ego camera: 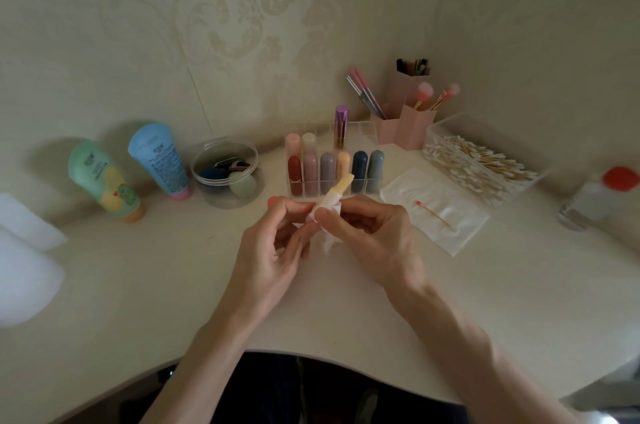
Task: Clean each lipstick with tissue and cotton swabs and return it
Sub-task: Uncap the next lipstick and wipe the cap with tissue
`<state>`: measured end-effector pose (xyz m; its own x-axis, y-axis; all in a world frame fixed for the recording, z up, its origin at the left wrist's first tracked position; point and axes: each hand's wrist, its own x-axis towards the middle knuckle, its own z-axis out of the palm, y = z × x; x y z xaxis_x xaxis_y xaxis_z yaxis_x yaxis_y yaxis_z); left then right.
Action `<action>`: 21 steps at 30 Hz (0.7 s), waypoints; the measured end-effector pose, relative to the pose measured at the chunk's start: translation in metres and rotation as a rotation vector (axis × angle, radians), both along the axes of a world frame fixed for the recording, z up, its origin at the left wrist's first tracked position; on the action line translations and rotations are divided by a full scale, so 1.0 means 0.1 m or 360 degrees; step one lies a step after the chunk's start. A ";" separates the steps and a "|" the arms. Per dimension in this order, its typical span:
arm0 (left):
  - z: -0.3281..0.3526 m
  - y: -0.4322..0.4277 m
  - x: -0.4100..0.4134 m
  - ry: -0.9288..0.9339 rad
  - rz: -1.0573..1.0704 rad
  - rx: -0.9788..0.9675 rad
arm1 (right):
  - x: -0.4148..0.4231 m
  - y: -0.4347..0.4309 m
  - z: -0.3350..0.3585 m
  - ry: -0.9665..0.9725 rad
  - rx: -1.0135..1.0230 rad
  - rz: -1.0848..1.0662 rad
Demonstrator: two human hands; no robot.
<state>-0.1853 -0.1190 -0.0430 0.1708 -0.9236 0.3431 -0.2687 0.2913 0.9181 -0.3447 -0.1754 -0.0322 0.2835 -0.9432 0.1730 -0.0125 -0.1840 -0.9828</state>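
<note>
Desk [173, 285]: bears everything listed. Clear rack [367, 133] of capped lipsticks: just beyond both hands, straight ahead of the fingertips. Left hand [277, 240]: fingertips pinch the tissue [329, 240] from the left. Right hand [374, 236]: thumb and fingers grasp the tissue-wrapped barrel; the nearer hand to the used swab [436, 214], which lies to its right on a white pad [408, 188]. Lipstick [341, 184]: uncapped, pale yellow, held between both hands, long axis tilted up and away toward the rack; return judged a short forward reach.

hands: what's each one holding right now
Left hand: fingertips pinch the tissue wrapped round the lipstick.
Right hand: grips the lipstick through the tissue.
</note>
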 end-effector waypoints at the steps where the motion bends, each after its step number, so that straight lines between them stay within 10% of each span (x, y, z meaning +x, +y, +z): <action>1: 0.00 0.00 -0.01 -0.0068 0.0011 0.0002 | 0.00 0.00 0.00 -0.0014 0.0025 -0.0002; 13: 0.02 -0.02 0.02 0.0207 -0.0113 0.0096 | -0.04 -0.05 -0.05 -0.0056 -0.0011 0.0048; 21: 0.00 -0.01 0.04 -0.0115 0.0034 -0.0083 | 0.00 0.02 -0.01 -0.0119 0.0047 0.0055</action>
<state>-0.1817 -0.1205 -0.0427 0.1635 -0.9005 0.4029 -0.3404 0.3318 0.8798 -0.3448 -0.1737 -0.0335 0.3036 -0.9380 0.1674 0.0669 -0.1542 -0.9858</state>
